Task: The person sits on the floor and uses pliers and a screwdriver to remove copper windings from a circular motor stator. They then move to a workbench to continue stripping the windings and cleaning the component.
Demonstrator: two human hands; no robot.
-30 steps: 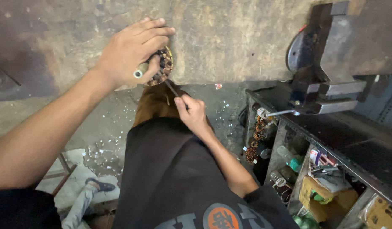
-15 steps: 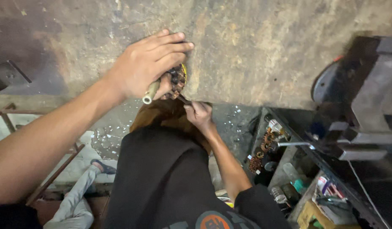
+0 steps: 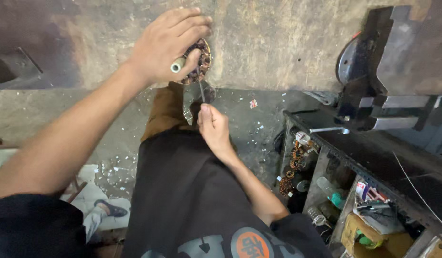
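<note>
The stator (image 3: 198, 61) is a round core ringed with dark copper-brown wire coils, held up before a rough, stained concrete wall (image 3: 278, 43). The left hand (image 3: 166, 43) is clamped over it, fingers wrapped across the top, a pale cylindrical shaft (image 3: 178, 65) sticking out under the thumb. The right hand (image 3: 212, 128) pinches a thin metal rod (image 3: 200, 91) whose tip reaches up into the coils.

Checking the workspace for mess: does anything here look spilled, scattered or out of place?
Yes. Small pale scraps lie scattered over the concrete floor, below the wound motor coil that the left hand holds and beside the right hand. More coils sit jumbled on the shelf.
</note>
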